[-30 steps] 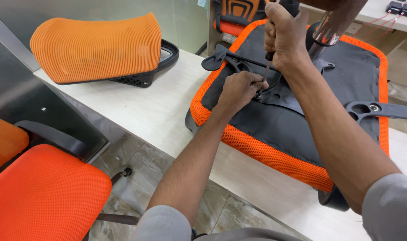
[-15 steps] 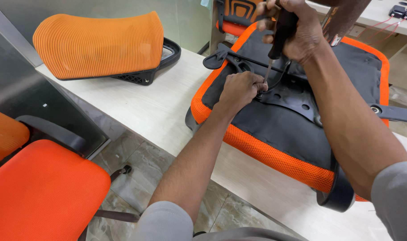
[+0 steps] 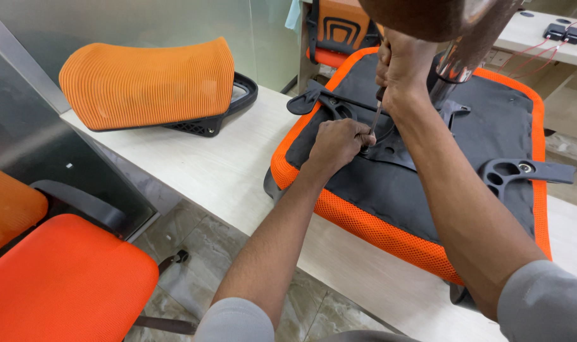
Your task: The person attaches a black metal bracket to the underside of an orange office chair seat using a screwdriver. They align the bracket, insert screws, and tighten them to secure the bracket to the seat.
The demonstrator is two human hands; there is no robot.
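Observation:
An orange mesh chair seat (image 3: 389,234) lies upside down on the pale table (image 3: 225,171), its black underside up. A black metal mechanism plate (image 3: 399,152) with a chrome gas cylinder (image 3: 450,73) sits at its centre. My right hand (image 3: 405,63) grips the dark handle of a screwdriver (image 3: 376,117), whose thin shaft points down at the plate. My left hand (image 3: 339,142) pinches the shaft's tip against a screw on the plate. The screw itself is hidden by my fingers.
An orange ribbed chair backrest (image 3: 149,82) lies on the table's far left. A black armrest bracket (image 3: 522,171) juts from the seat's right side. An orange chair (image 3: 54,278) stands on the marble floor at lower left. Another orange chair (image 3: 339,25) is behind the table.
My right hand has come back down and upright over the screwdriver handle after tilting it away. The left hand has stayed at the screw. The view has shifted slightly.

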